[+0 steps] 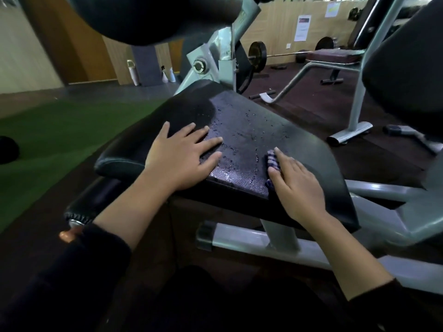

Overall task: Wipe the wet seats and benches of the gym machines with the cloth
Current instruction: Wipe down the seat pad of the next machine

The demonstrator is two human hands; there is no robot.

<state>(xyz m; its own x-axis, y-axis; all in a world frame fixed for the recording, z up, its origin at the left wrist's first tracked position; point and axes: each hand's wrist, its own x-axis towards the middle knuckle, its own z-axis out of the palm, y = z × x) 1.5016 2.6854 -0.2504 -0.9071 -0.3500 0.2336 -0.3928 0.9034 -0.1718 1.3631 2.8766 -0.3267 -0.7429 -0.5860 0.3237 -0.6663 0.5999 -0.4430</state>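
A black padded seat [249, 125] of a gym machine fills the middle of the view, and water drops cover its centre. My left hand [182, 154] rests flat on the seat's near left part with straight, spread fingers. My right hand [294, 183] presses a checked blue-and-white cloth [273, 161] onto the seat's near right part. Most of the cloth is hidden under the palm; only its left edge shows.
A black pad [143, 17] hangs overhead. The grey machine frame [263, 243] runs under the seat. A second machine's backrest [407, 68] stands at right. A bench [333, 56], a barbell [257, 55] and spray bottles [167, 74] lie farther back. Green turf [60, 130] lies left.
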